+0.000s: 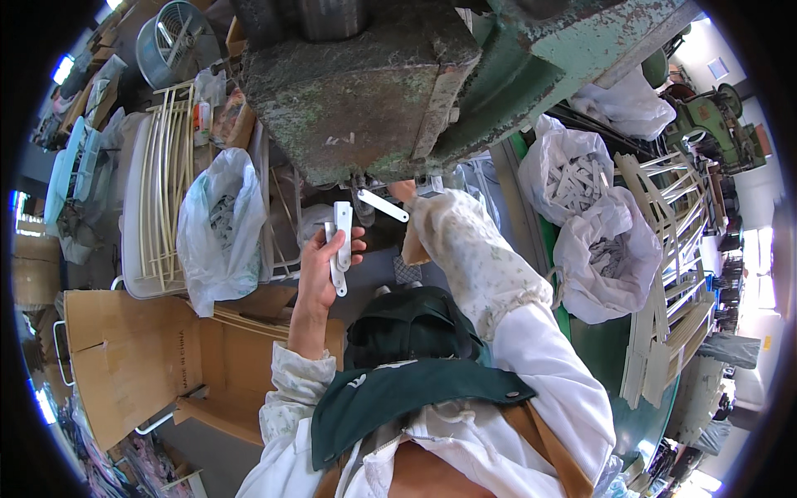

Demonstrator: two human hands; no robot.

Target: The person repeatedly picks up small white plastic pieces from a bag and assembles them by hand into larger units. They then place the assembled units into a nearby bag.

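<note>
My left hand [318,264] is closed round a small stack of white flat strips [341,236] with rounded ends and holes, held upright with the thumb across them. Another white strip [383,206] slants just under the head of a worn green press [365,108], one end by the tooling. My right hand [403,191] reaches in beside that strip, below the press head. The sleeve and the machine hide most of its fingers, so its grip does not show.
An open cardboard box [133,353] lies to the left. Beyond it stand a white plastic bag [222,236] of small parts and a bin holding long pale strips [166,191]. At the right, two bags [573,170] of white pieces rest by stacked slats [664,274]. A fan [176,43] stands far left.
</note>
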